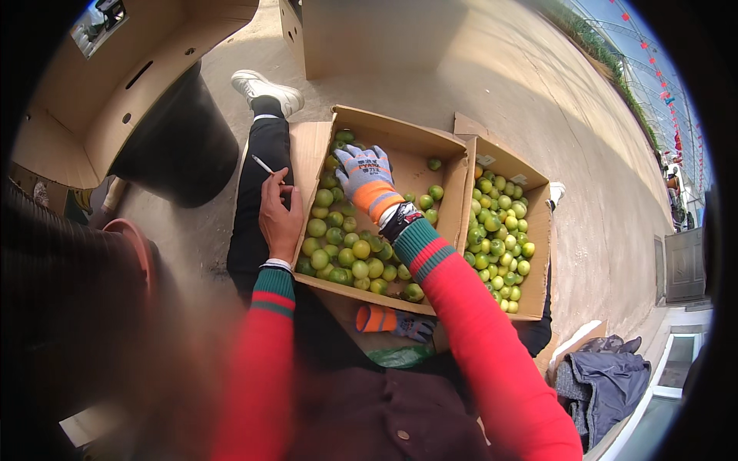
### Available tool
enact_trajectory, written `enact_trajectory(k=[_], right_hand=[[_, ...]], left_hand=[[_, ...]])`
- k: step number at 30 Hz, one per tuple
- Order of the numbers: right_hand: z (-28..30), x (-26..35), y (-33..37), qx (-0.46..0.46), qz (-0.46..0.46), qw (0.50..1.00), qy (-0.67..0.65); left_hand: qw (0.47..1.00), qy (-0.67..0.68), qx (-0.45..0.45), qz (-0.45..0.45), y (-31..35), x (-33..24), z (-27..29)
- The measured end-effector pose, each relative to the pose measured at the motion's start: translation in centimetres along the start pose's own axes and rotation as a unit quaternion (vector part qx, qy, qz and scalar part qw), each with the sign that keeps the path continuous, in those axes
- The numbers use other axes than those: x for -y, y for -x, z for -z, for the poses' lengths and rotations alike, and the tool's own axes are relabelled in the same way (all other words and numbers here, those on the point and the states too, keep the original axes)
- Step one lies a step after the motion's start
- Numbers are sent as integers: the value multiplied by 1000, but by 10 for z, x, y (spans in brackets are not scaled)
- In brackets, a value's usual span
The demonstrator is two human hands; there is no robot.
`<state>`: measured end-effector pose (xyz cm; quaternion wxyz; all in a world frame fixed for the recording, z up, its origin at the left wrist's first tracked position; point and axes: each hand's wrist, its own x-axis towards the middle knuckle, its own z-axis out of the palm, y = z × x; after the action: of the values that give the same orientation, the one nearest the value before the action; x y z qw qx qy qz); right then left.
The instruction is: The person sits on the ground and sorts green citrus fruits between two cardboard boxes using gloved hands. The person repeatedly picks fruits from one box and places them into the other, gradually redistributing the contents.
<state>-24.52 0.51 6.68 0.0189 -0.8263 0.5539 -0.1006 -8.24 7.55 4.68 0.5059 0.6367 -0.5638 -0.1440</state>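
Spare glove point(396, 321) on lap, nearest. Right hand point(364, 173) — gloved, fingers spread over green tomatoes point(346, 250) in near cardboard box point(400, 131). Left hand point(279, 215) bare, fingers pinching a cigarette point(263, 164). Tomatoes likely firm, light, smooth, bruisable — cup whole. Two boxes, second box point(538, 230) alongside; dozens of fruit each.

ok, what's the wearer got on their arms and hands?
Both arms wear red knit sleeves with green-and-red striped cuffs. The right hand wears a grey-blue work glove with an orange cuff, and a dark wristband sits below it. The left hand is bare, with no glove.
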Motion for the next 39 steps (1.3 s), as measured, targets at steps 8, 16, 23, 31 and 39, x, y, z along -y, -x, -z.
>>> enact_trajectory(k=[8, 16, 23, 31, 39], right_hand=[[-18, 1, -27, 160, -42, 986, 25], [-4, -5, 20, 148, -90, 985, -16], [16, -29, 93, 51, -144, 974, -167], [68, -114, 214, -269, -316, 900, -135], [64, -101, 197, -322, -201, 864, -330]], left_hand=[[1000, -6, -3, -15, 0, 4, -2], [999, 29, 7, -26, -2, 14, -2], [999, 13, 19, -36, -1, 12, -8], [1000, -2, 11, -20, -3, 12, 2], [1000, -9, 12, -24, -2, 9, -4]])
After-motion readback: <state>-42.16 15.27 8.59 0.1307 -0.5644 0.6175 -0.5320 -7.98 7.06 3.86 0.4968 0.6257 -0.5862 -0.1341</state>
